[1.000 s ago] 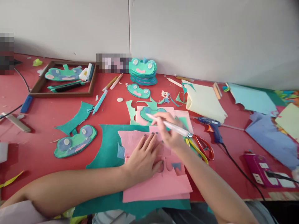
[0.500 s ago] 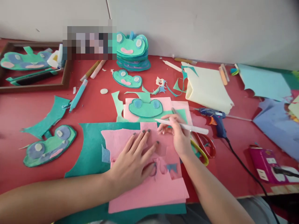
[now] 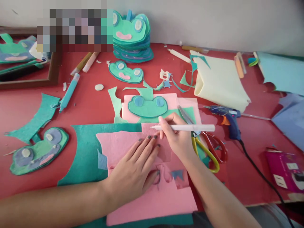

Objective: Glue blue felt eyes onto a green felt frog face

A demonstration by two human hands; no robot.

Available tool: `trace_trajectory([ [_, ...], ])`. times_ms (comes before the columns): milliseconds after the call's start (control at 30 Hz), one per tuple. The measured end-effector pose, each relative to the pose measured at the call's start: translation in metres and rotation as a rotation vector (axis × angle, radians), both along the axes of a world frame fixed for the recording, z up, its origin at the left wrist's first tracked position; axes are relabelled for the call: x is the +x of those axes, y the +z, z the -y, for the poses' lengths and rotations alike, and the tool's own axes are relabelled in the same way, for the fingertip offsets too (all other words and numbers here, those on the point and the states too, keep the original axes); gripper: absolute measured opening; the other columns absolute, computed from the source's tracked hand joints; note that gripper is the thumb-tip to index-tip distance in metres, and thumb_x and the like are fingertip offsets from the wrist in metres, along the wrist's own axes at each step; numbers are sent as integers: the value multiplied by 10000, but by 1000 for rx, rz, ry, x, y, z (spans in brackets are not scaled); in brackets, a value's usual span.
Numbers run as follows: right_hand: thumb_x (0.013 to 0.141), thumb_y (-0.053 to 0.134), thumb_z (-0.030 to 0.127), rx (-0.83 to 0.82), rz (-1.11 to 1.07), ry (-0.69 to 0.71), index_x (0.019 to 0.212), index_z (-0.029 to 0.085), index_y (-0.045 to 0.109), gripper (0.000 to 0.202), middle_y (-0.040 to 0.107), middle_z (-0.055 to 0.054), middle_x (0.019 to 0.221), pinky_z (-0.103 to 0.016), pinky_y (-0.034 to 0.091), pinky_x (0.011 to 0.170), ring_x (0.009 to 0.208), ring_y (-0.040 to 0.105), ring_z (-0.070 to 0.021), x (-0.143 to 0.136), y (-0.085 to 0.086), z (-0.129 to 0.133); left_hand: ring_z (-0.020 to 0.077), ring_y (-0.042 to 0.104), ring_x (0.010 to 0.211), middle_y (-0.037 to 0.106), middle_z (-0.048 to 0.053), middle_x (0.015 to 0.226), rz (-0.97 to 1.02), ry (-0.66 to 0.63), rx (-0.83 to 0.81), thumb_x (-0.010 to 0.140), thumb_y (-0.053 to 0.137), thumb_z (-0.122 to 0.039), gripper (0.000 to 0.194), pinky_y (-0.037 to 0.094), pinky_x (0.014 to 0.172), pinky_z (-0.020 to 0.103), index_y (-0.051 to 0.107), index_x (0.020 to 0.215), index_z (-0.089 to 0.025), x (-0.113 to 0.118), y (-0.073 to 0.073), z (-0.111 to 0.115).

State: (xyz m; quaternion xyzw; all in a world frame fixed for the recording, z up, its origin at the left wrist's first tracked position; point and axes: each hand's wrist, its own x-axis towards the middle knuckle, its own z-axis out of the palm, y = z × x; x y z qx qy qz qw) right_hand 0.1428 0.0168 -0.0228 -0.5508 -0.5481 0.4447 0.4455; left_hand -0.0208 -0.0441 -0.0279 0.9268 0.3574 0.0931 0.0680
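Observation:
My left hand [image 3: 135, 171] lies flat with fingers stretched out on pink felt [image 3: 152, 202], which rests over a larger dark green felt sheet [image 3: 85, 152]. My right hand [image 3: 177, 136] pinches a white pen [image 3: 192, 127], its tip pointing left just above the pink felt's upper edge. Scissors [image 3: 204, 152] with yellow and red handles lie partly behind my right hand. Beyond my hands, a green frog face [image 3: 148, 109] with blue eyes rests on more pink felt [image 3: 175, 99].
A stack of frog faces [image 3: 134, 47] stands at the back. On the right are a blue glue gun [image 3: 228, 118] with a black cord, a magenta power strip [image 3: 282, 171] and cream felt [image 3: 218, 82]. A finished frog face [image 3: 39, 155] lies left, near a wooden frame [image 3: 54, 69].
The view has shifted slightly, closer to the table. My right hand has brought the pen tip left and lower, with the pen more level. My left hand stays flat on the pink felt.

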Motion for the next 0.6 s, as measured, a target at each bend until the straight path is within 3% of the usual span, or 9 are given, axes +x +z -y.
trace_trajectory([
  [233,842,561,326,49,130,19,674,197,457,235,503,63,503,-222,455,530,475,533,-81,4,-2,-2,335,310,1332,367,206,1415,6,54,-20,860,449,-406,535,331,1067,477,428,1308,-114,-1,0,1],
  [600,845,552,325,96,245,71,658,201,471,238,548,49,526,-236,448,579,527,567,-96,4,-6,-3,328,290,1343,368,197,1417,4,42,-53,880,396,-448,543,310,1077,478,414,1307,-115,-2,-2,1],
])
